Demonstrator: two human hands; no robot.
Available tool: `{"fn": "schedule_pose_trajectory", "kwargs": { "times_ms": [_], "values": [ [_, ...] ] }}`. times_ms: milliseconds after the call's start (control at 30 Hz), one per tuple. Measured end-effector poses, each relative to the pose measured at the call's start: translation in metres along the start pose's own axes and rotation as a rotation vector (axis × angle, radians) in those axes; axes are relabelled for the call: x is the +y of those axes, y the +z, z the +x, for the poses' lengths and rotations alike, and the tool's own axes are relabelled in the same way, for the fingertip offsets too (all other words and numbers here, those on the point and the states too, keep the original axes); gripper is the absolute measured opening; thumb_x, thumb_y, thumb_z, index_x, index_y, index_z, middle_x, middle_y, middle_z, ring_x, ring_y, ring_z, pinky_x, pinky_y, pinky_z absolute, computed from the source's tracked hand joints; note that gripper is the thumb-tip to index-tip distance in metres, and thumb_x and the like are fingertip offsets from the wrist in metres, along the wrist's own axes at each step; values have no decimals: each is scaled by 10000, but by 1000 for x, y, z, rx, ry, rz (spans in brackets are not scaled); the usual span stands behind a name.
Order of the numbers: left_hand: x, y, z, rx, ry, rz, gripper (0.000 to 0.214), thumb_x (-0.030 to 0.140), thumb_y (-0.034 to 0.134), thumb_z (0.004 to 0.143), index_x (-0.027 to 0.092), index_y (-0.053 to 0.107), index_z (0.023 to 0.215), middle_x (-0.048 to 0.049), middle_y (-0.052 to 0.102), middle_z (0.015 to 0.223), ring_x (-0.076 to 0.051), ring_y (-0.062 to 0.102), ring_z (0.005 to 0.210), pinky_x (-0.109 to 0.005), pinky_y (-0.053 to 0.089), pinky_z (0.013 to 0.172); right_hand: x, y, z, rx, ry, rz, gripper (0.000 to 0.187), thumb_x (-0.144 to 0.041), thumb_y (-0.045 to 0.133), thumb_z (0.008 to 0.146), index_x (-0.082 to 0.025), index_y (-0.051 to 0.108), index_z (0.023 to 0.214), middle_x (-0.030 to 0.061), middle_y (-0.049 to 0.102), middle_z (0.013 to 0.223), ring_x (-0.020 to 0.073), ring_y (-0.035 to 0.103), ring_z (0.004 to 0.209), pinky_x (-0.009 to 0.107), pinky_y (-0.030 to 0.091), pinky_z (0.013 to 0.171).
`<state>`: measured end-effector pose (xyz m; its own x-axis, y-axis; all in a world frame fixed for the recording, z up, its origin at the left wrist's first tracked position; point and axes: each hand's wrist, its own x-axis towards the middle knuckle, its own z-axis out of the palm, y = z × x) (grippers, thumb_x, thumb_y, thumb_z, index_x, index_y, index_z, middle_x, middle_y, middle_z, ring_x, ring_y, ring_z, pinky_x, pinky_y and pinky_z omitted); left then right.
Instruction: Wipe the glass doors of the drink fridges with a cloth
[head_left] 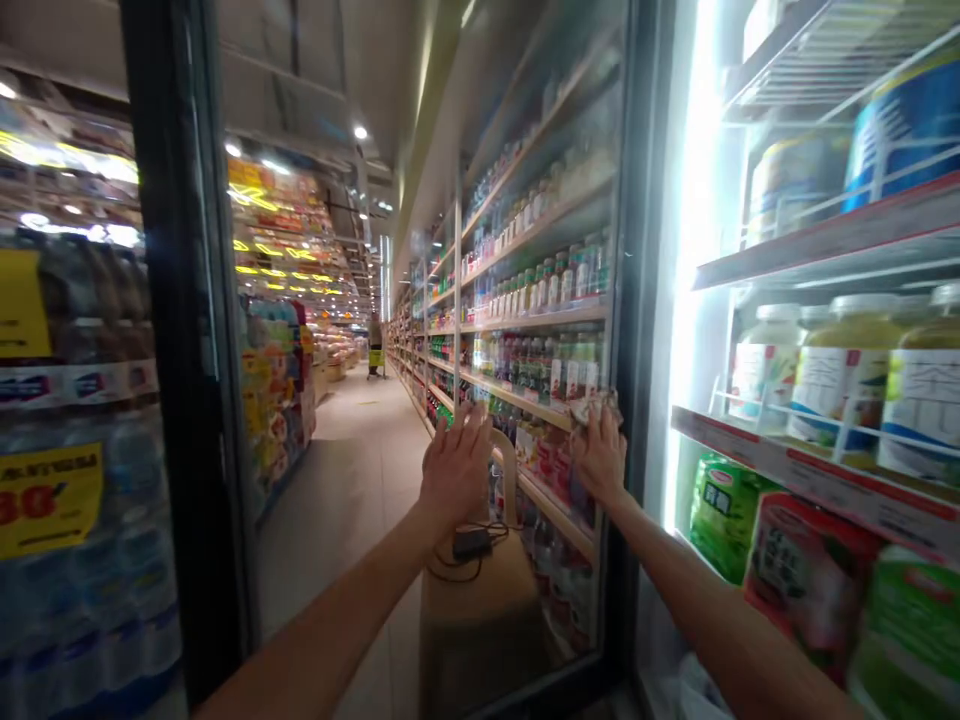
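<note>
A glass cooler door (525, 620) with a black frame stands swung out in front of me. My left hand (459, 462) is raised at its glass with fingers stretched out and nothing in it. It seems to rest on the pane, though the contact is hard to make out. Farther right, near the frame's right side, my right hand (601, 455) presses a crumpled light cloth (606, 402) to the glass. Its fingers lie over the cloth and cover part of it.
To the right, the lit cooler holds bottled drinks (836, 370) on wire shelves, with green and red packs (810, 570) below. Beyond the glass are a wooden chair (487, 580) carrying a black device with a cable (471, 543), and long drink shelves. Packed bottles (90, 560) stand left.
</note>
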<state>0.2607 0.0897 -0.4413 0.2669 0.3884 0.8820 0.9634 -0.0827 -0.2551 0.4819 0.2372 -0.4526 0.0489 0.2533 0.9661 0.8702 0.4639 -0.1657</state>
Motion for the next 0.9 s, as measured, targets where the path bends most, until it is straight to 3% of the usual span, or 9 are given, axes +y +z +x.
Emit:
{"fn": "schedule_pose_trajectory", "kwargs": {
  "times_ms": [133, 233, 333, 500, 667, 700, 733, 833, 900],
  "values": [
    [-11, -4, 9, 51, -5, 23, 555, 211, 455, 800, 116, 375, 1342, -136, 340, 1439, -283, 221, 1367, -488, 215, 1097, -35, 0, 42, 76, 17, 30, 538, -346, 318, 896, -154, 310, 1399, 205, 311, 1427, 347, 273, 1315, 595, 327, 947],
    [-21, -10, 14, 58, -25, 36, 540, 210, 454, 797, 111, 399, 1325, -139, 344, 1437, -286, 228, 1365, -490, 208, 1101, -66, -7, 59, 3, -241, 10, 500, -311, 350, 886, -181, 370, 1368, 149, 283, 1457, 312, 196, 1354, 565, 277, 1010],
    [-34, -19, 16, 72, -61, 50, 549, 201, 450, 791, 105, 390, 1329, -142, 336, 1440, -289, 217, 1368, -495, 201, 1103, -69, -14, 66, -72, -408, -31, 468, -283, 385, 868, -232, 420, 1332, 93, 303, 1458, 278, 205, 1357, 547, 236, 1047],
    [-54, -32, 19, 88, -155, 59, 567, 196, 459, 771, 86, 388, 1322, -152, 301, 1456, -304, 202, 1370, -510, 210, 1094, -63, -16, 77, 89, 23, -24, 509, -299, 343, 874, -165, 368, 1365, 185, 335, 1417, 346, 296, 1299, 600, 325, 939],
    [-66, -40, 24, 116, -191, 34, 589, 206, 458, 763, 104, 364, 1336, -146, 287, 1463, -294, 183, 1378, -512, 184, 1102, -103, -17, 55, -119, -674, -31, 460, -303, 422, 862, -266, 433, 1320, 78, 327, 1447, 275, 218, 1352, 525, 226, 1052],
    [-70, -42, 25, 122, -196, 35, 591, 207, 457, 763, 107, 360, 1337, -146, 288, 1463, -294, 180, 1378, -513, 182, 1102, -107, -18, 57, -137, -723, -28, 448, -299, 424, 862, -279, 445, 1309, 64, 335, 1444, 265, 222, 1352, 522, 215, 1059],
    [-75, -45, 26, 128, -204, 38, 595, 210, 457, 763, 109, 355, 1340, -146, 289, 1463, -296, 177, 1379, -514, 182, 1101, -108, -18, 62, -118, -668, -24, 444, -294, 416, 864, -276, 449, 1306, 66, 337, 1443, 268, 227, 1349, 530, 217, 1054],
    [-90, -54, 27, 155, -244, 40, 607, 229, 457, 765, 118, 335, 1349, -149, 278, 1467, -301, 167, 1380, -520, 174, 1100, -107, -17, 84, 56, -186, 16, 490, -281, 369, 868, -205, 398, 1351, 132, 299, 1451, 326, 231, 1336, 583, 259, 1002],
    [-98, -58, 25, 175, -271, 32, 617, 251, 457, 768, 134, 317, 1358, -144, 252, 1478, -302, 156, 1382, -526, 164, 1100, -115, -14, 86, 91, -96, 40, 518, -289, 364, 870, -190, 353, 1378, 148, 270, 1461, 345, 213, 1337, 597, 257, 994]
  ]
}}
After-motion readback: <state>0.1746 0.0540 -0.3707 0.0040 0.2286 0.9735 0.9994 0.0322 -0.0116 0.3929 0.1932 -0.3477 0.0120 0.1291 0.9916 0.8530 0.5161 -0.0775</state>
